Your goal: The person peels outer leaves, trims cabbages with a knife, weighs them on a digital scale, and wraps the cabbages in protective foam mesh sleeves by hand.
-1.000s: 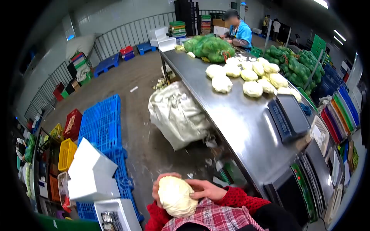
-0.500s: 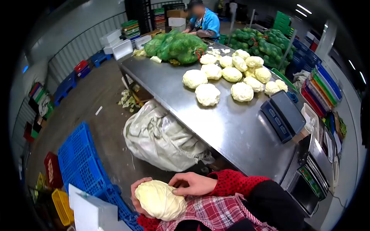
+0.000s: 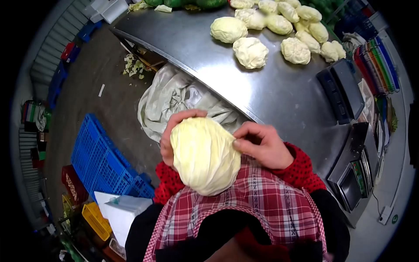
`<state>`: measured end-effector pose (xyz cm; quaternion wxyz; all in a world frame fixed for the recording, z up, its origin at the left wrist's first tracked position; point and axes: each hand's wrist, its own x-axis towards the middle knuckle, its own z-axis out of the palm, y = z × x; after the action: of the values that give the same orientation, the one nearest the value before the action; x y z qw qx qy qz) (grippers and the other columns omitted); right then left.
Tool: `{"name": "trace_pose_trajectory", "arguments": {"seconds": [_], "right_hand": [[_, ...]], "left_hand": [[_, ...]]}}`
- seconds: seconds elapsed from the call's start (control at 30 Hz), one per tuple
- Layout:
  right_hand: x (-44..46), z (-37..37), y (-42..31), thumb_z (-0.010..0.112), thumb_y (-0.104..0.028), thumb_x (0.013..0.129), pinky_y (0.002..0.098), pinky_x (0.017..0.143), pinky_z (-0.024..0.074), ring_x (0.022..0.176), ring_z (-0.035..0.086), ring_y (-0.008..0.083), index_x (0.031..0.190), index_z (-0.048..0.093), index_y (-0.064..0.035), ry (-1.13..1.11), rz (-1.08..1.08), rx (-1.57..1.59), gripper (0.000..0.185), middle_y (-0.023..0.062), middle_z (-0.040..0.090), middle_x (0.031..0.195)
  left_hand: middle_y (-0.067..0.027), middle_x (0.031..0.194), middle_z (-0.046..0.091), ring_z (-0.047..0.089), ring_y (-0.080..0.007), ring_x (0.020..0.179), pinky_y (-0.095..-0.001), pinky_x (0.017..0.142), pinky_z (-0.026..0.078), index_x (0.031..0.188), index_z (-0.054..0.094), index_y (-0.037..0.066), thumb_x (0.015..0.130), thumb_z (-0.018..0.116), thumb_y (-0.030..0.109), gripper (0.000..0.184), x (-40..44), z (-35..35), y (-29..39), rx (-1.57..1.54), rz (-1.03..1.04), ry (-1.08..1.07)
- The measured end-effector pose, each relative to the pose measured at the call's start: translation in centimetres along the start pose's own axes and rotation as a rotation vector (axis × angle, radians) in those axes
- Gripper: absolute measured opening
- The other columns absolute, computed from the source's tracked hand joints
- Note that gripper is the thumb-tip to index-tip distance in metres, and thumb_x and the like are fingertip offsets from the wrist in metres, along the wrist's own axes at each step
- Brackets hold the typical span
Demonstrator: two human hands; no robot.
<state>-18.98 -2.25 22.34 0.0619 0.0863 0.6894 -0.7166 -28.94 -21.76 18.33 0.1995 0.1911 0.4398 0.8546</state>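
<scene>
Step in hand, as judged: working the outer leaf at the cabbage's right edge. Cabbage [image 3: 205, 155] is held up near the apron [image 3: 262, 192], off the table's [image 3: 288, 105] near edge. Left hand [image 3: 167, 142] cups its left side; right hand [image 3: 267, 147] appears to pinch the leaf edge, thumb against fingers. Next move calls for firm left support, light right pinch.

On my feed, the cabbage [image 3: 205, 155] hides the palm of the left hand [image 3: 167, 142] and part of the white sack [image 3: 159, 102]. The top edge crops the green net bags [image 3: 209, 3]; clutter around the yellow crate [image 3: 96, 221] is too blurred for me.
</scene>
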Motion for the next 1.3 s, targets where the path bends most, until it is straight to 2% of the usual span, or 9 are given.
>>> {"name": "trace_pose_trajectory", "arguments": {"seconds": [0.37,0.47,0.6,0.7,0.9,1.03,1.17,1.27,1.3], "right_hand": [[7.2,-10.5,-3.0,0.058,-0.01,0.093,0.0214,0.072,0.0447,0.081,0.054,0.0047,0.101,0.056,0.0022,0.186,-0.071,0.18,0.015,0.0012,0.06,0.089],[9.6,-12.1,-3.7,0.055,-0.015,0.095,0.0214,0.065,0.0463,0.072,0.055,0.0057,0.104,0.053,0.002,0.192,-0.121,0.42,0.02,0.0032,0.06,0.085],[15.6,-12.9,-2.5,0.057,-0.028,0.094,0.0219,0.046,0.0421,0.052,0.054,0.0102,0.105,0.055,0.0034,0.111,0.212,0.582,0.033,0.0035,0.058,0.072],[20.2,-12.9,-0.2,0.06,-0.029,0.092,0.0213,0.051,0.0419,0.056,0.053,0.0081,0.097,0.06,0.0018,-0.092,0.317,0.477,0.031,0.0025,0.059,0.074],[26.2,-12.4,-1.0,0.059,-0.02,0.093,0.0259,0.074,0.0469,0.083,0.056,0.0091,0.096,0.057,-0.0033,0.182,0.306,0.479,0.017,0.0006,0.058,0.091],[30.1,-11.9,-1.0,0.056,-0.015,0.094,0.0278,0.069,0.0463,0.073,0.053,0.01,0.105,0.053,-0.0035,0.353,0.24,0.781,0.016,0.0036,0.055,0.093],[32.0,-12.0,-3.7,0.06,-0.013,0.091,0.0288,0.07,0.0497,0.075,0.058,0.014,0.11,0.053,0.0018,0.133,-0.002,0.834,0.025,0.0086,0.059,0.094],[33.5,-12.8,-1.4,0.053,-0.036,0.096,0.0341,0.083,0.0489,0.099,0.06,0.0205,0.117,0.052,0.0003,0.203,-0.088,0.296,0.042,0.0126,0.059,0.11],[34.1,-12.9,1.9,0.053,-0.036,0.096,0.0339,0.085,0.0485,0.1,0.059,0.0198,0.12,0.051,0.0007,0.115,0.092,0.408,0.044,0.012,0.059,0.11]], "left_hand": [[-0.0169,0.112,0.061,0.061,-0.0242,0.101,-0.0344,0.091,0.048,0.123,0.05,-0.008,0.071,0.063,0.069,0.094,14.7,1.9,-3.6,0.104,-0.259,-0.075],[-0.0131,0.109,0.062,0.06,-0.0206,0.103,-0.0311,0.091,0.047,0.122,0.052,-0.007,0.069,0.065,0.07,0.094,16.9,-0.2,-5.1,0.164,-0.349,-0.162],[-0.0096,0.111,0.061,0.058,-0.0173,0.103,-0.0294,0.092,0.045,0.123,0.05,-0.006,0.065,0.075,0.06,0.091,21.2,-1.5,-4.3,0.182,-0.442,-0.315],[-0.0083,0.113,0.06,0.058,-0.016,0.104,-0.0291,0.092,0.045,0.124,0.049,-0.005,0.064,0.083,0.04,0.082,24.0,-3.1,-4.0,0.152,-0.538,-0.332],[-0.0078,0.102,0.065,0.061,-0.0152,0.094,-0.0282,0.084,0.049,0.116,0.057,-0.004,0.07,0.078,0.01,0.052,28.2,-7.3,-4.5,0.381,-0.528,-0.197],[-0.0088,0.097,0.068,0.063,-0.0137,0.086,-0.0291,0.074,0.051,0.106,0.064,0.001,0.078,0.074,0.017,0.034,29.8,-9.6,-5.5,0.57,-0.459,-0.234],[-0.0095,0.088,0.071,0.066,-0.0149,0.08,-0.0288,0.073,0.052,0.089,0.069,0.0,0.081,0.071,0.011,0.014,30.7,-10.7,-7.7,0.914,-0.342,-0.129],[-0.0107,0.094,0.071,0.066,-0.0165,0.086,-0.0287,0.079,0.052,0.096,0.07,0.0,0.083,0.067,0.007,0.015,31.0,-11.2,-6.8,0.745,-0.264,-0.118],[-0.0115,0.098,0.07,0.065,-0.0177,0.092,-0.0285,0.085,0.051,0.102,0.07,0.0,0.085,0.063,0.006,0.019,31.0,-11.5,-6.6,0.72,-0.295,-0.15]]}}
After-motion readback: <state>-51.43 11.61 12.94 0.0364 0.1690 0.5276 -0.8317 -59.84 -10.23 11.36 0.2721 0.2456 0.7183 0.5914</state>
